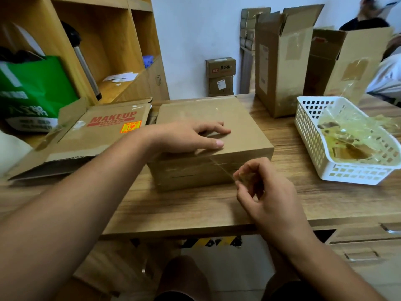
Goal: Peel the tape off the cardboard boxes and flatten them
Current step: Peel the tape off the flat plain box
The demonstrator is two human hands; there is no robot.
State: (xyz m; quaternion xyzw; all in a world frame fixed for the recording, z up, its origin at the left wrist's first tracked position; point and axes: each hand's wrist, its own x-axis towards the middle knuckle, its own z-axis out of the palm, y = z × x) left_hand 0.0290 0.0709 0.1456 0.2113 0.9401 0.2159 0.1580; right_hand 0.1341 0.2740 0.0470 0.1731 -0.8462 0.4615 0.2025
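Wood table (195, 205) carries closed box (195, 111), a flat brown carton lying lid-up mid-table. Shelf unit (104, 40) stands behind-left of closed box. Tall open box (280, 68) stands upright behind-right of it, flaps up, tape patch on its side. Second tall box (358, 61) is further right of that. Flattened MAKEUP box (97, 135) lies just left of closed box; touching or not, cannot tell. White basket (308, 131) sits right of closed box, apart from it, w/ wad of peeled tape (347, 137) inside. Left hand (191, 135) rests on top of closed box, palm down, fingers straight, pressing, gripping nothing. Right hand (267, 192) is front-right of closed box, thumb + fingers curled, pinching clear tape strip (219, 165). Strip runs taut from closed box's front top edge to the pinch.
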